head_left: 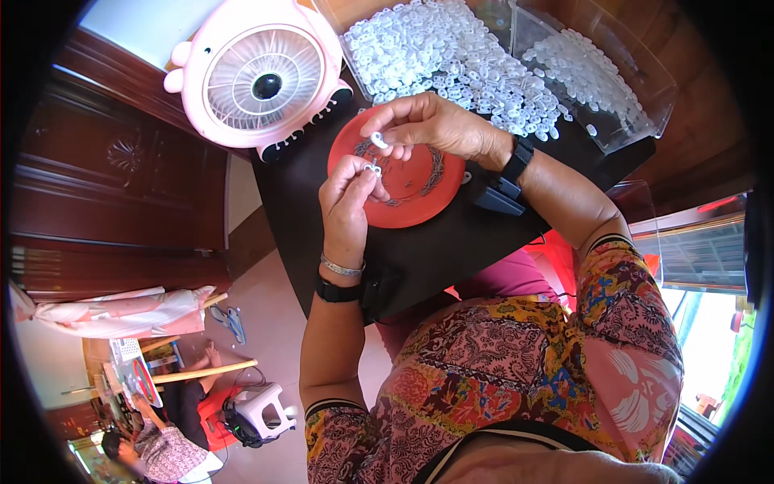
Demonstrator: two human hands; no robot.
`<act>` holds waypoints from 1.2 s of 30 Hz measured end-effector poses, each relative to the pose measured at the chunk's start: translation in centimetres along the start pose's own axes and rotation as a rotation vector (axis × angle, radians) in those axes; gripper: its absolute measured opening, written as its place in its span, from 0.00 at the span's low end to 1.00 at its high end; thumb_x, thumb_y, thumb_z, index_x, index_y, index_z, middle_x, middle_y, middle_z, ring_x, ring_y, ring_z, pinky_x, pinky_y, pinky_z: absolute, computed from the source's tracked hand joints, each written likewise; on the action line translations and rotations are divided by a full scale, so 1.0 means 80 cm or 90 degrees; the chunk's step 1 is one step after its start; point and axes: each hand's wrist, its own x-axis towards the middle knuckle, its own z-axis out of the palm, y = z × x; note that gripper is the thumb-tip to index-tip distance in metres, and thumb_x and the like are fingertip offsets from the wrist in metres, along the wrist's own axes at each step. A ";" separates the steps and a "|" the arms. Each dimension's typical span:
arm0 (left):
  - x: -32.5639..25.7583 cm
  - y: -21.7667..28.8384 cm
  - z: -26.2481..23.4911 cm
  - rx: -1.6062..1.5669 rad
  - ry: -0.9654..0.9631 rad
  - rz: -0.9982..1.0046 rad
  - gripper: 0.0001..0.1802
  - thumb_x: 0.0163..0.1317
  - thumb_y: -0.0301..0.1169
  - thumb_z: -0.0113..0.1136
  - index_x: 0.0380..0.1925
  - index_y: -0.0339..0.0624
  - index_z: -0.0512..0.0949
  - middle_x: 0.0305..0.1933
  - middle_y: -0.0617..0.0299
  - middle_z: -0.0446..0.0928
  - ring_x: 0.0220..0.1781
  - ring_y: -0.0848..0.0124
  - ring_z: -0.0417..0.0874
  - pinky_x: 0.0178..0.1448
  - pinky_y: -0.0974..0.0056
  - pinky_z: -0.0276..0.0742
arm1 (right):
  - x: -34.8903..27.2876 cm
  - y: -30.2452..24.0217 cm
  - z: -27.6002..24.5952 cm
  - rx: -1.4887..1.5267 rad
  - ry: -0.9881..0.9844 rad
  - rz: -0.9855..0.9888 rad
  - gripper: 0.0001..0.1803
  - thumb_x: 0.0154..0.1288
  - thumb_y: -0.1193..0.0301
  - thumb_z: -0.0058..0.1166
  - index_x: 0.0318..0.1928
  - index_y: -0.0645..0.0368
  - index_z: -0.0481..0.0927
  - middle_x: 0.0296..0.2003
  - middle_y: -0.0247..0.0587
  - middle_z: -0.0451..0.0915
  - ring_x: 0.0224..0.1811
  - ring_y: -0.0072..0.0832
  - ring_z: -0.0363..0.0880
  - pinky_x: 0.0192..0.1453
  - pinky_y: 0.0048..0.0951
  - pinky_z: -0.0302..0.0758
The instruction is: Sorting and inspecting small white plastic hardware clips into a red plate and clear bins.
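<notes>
The left hand [345, 195] has thumb and fingertips pinched on a white piece [372, 169], a thin metal pin apparently standing from it. Just beyond, the right hand [442, 127] has its grip closed, thumb to finger, on a second piece [378, 140]; both are above a red dish [403, 216], slightly apart. They look like light, stiff, smooth plastic, probably hard to crush but easy to let slip; the outer edges seem the best hold, leaving the holes free. In the dish lie thin grey pins [436, 173]. Farther over the desk [294, 214] spreads a heap [435, 52] of similar pieces; whether a tray underlies it is unclear. Beside it, a clear bin [663, 121] holds more pieces [582, 66].
</notes>
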 end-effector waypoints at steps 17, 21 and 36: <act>0.002 0.001 0.002 -0.049 0.040 0.037 0.10 0.62 0.28 0.48 0.30 0.34 0.75 0.34 0.55 0.81 0.31 0.72 0.78 0.38 0.70 0.70 | 0.001 0.016 0.014 -0.091 0.073 -0.026 0.08 0.61 0.72 0.59 0.37 0.63 0.80 0.26 0.31 0.80 0.28 0.16 0.77 0.32 0.18 0.74; 0.001 -0.006 0.000 -0.036 0.047 0.050 0.10 0.65 0.29 0.44 0.32 0.34 0.73 0.31 0.54 0.80 0.31 0.72 0.78 0.38 0.70 0.70 | 0.001 0.012 0.015 -0.042 0.074 -0.010 0.09 0.61 0.71 0.59 0.38 0.64 0.80 0.28 0.32 0.81 0.29 0.17 0.78 0.32 0.18 0.75; 0.001 -0.008 0.002 0.050 0.071 -0.030 0.07 0.63 0.28 0.49 0.27 0.38 0.73 0.21 0.67 0.70 0.21 0.79 0.70 0.28 0.75 0.64 | -0.002 0.012 0.016 -0.032 0.072 -0.037 0.08 0.63 0.72 0.58 0.40 0.63 0.81 0.29 0.32 0.82 0.30 0.15 0.79 0.35 0.16 0.76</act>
